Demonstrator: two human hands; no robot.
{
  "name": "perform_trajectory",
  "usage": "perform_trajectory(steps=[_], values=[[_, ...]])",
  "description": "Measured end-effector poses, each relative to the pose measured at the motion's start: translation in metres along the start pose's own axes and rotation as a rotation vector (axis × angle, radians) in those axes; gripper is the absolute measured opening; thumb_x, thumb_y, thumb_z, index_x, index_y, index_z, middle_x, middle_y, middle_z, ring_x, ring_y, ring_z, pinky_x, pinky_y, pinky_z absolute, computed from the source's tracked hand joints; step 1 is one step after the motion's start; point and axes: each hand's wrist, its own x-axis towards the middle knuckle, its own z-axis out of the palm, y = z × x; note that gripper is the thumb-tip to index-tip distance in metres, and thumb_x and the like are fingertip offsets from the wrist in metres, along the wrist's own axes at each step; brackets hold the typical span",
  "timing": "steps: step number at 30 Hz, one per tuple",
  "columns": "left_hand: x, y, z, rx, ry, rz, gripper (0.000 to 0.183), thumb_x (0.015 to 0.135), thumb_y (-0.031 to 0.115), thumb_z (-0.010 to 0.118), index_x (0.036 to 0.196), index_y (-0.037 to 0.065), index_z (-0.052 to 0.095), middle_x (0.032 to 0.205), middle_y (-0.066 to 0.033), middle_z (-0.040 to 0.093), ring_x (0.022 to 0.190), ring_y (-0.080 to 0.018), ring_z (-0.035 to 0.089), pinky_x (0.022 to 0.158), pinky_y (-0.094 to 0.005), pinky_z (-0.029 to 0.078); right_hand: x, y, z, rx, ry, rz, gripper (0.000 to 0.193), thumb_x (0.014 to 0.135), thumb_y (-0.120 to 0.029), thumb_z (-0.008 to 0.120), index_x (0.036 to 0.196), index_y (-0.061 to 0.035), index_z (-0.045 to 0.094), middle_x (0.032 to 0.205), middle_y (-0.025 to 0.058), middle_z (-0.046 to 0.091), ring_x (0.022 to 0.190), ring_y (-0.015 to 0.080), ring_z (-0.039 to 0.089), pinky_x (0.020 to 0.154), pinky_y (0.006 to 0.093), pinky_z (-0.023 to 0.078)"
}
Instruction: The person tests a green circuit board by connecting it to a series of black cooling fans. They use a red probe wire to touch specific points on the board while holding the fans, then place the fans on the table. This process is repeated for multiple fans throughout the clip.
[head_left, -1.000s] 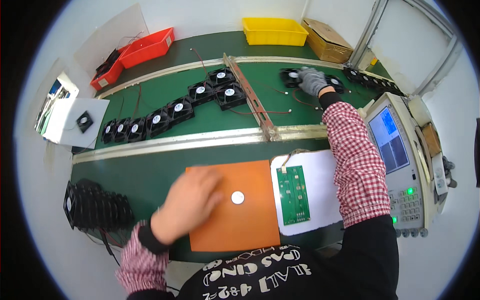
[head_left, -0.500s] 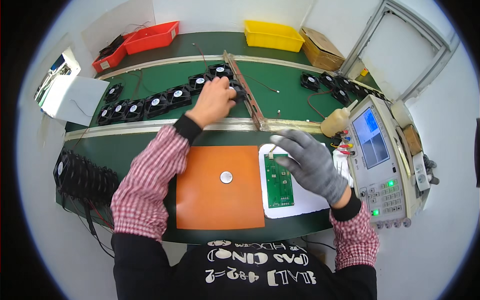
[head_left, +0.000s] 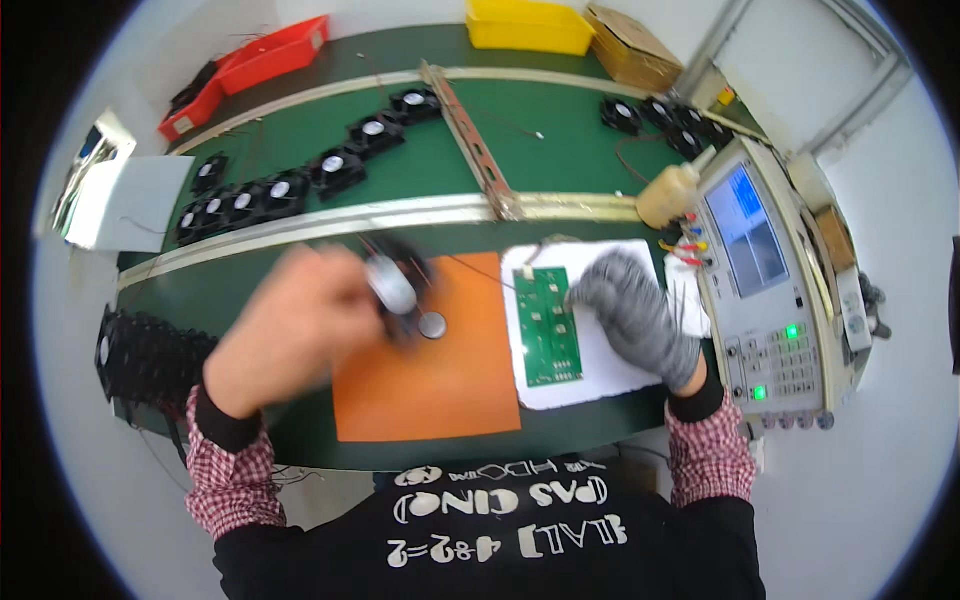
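Note:
My left hand (head_left: 300, 325), bare and smeared by motion, grips a black cooling fan (head_left: 395, 285) by its near-left side. The fan is tilted above the upper left of an orange mat (head_left: 430, 400). From it a thin dark wire trails right toward a green circuit board (head_left: 548, 330). This board lies on a white pad (head_left: 620, 375). My right hand (head_left: 635, 315), in a grey glove, has its fingers drawn together at the board's upper right edge; whatever is between them is hidden. Beside the fan, a round silver disc (head_left: 432, 325) rests on the mat.
More black fans (head_left: 335, 170) line the green bench beyond a metal rail (head_left: 350, 218). Stacked fans (head_left: 150, 350) stand at left. A tester with a screen (head_left: 760, 290) and a beige bottle (head_left: 668, 195) are at right. Red bins (head_left: 275, 55) and a yellow bin (head_left: 530, 28) stand behind.
My left hand has brought a fan from the row beyond the rail back over the mat. My right hand's spread fingers have drawn together at the board's edge. The view has shifted slightly.

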Motion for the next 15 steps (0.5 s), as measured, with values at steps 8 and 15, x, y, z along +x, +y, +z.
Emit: perform_trajectory(steps=[8, 15], values=[[0.01, -0.006, 0.057, 0.036, 0.12, 0.043, 0.017, 0.067, 0.004, 0.065, 0.082, 0.005, 0.056, 0.093, -0.009, 0.053, 0.091, -0.0275, 0.057, 0.077, -0.0389, 0.046, -0.001, 0.015, 0.037, 0.715, 0.067, 0.559, 0.016, 0.083, -0.01, 0.072, 0.097, -0.0022, 0.072, 0.084, 0.0096, 0.066, 0.084, 0.0181, 0.065, 0.078, 0.0303, 0.052], [-0.002, -0.012, 0.077, -0.551, 0.165, -0.367, 0.04, 0.07, 0.003, 0.072, 0.106, 0.002, 0.056, 0.114, -0.0137, 0.055, 0.113, -0.0307, 0.053, 0.099, -0.0379, 0.041, -0.014, 0.013, 0.055, 0.87, 0.092, 0.532, 0.018, 0.078, 0.001, 0.073, 0.092, -0.0016, 0.062, 0.09, 0.005, 0.064, 0.089, 0.016, 0.065, 0.082, 0.0294, 0.053]])
